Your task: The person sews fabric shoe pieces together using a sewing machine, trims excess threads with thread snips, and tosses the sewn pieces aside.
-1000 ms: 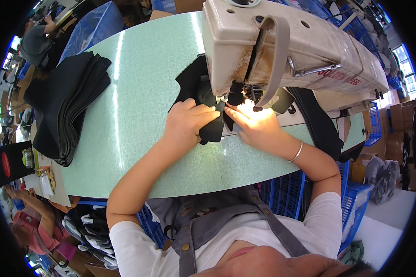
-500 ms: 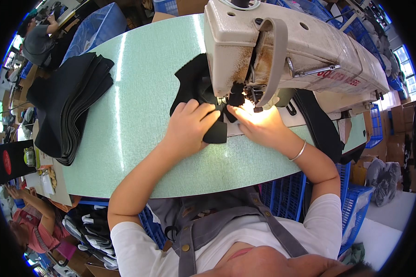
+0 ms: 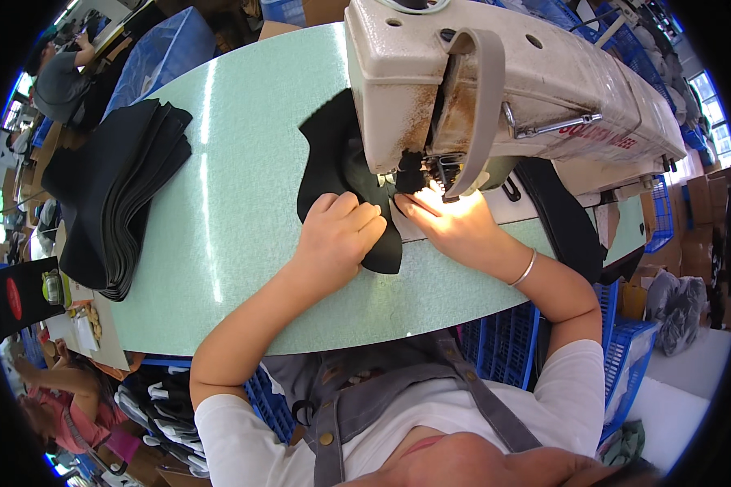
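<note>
A black fabric piece (image 3: 325, 178) with curved edges lies under the head of the sewing machine (image 3: 398, 97). Its near end hangs toward me, past my left hand (image 3: 339, 239). The fingers of that hand are curled closed on the fabric, left of the needle area. My right hand (image 3: 459, 227) is at the lit spot by the presser foot, thumb and fingers pinched together at the fabric's right edge. The machine head and my fingers hide part of the piece, and glare from the lamp blurs the right fingertips.
A thick stack of black cut pieces (image 3: 122, 195) rests on the left of the green table (image 3: 244, 154). Another black strip (image 3: 556, 211) lies right of the machine. Blue crates (image 3: 499, 345) stand below the table's edge. Two other people sit at the far left.
The black fabric piece has shifted and turned a little, its near end now reaching closer to me. My left hand's fingers have curled tighter; my right hand stays by the presser foot.
</note>
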A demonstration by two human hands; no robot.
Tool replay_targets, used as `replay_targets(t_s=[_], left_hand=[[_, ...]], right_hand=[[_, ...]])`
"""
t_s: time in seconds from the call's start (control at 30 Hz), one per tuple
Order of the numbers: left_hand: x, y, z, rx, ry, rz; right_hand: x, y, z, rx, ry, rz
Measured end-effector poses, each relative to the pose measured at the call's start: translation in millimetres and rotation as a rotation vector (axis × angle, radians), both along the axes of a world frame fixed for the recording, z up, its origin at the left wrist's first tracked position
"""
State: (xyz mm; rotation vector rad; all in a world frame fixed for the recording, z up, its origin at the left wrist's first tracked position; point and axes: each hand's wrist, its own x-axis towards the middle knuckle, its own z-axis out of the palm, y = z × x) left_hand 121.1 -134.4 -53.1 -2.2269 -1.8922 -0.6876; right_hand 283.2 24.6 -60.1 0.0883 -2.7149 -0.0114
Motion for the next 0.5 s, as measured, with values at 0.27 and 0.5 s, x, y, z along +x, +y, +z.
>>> replay_targets(t_s=[0.27, 0.5], left_hand=[[4.6, -2.0, -3.4, -0.018, -0.09, 0.072], [12.3, -11.9, -0.8, -0.07, -0.177, 0.106]], right_hand=[[-2.9, -0.9, -4.1, 0.025, 0.098, 0.017], [2.7, -17.0, 10.0, -0.036, 0.009, 0.02]])
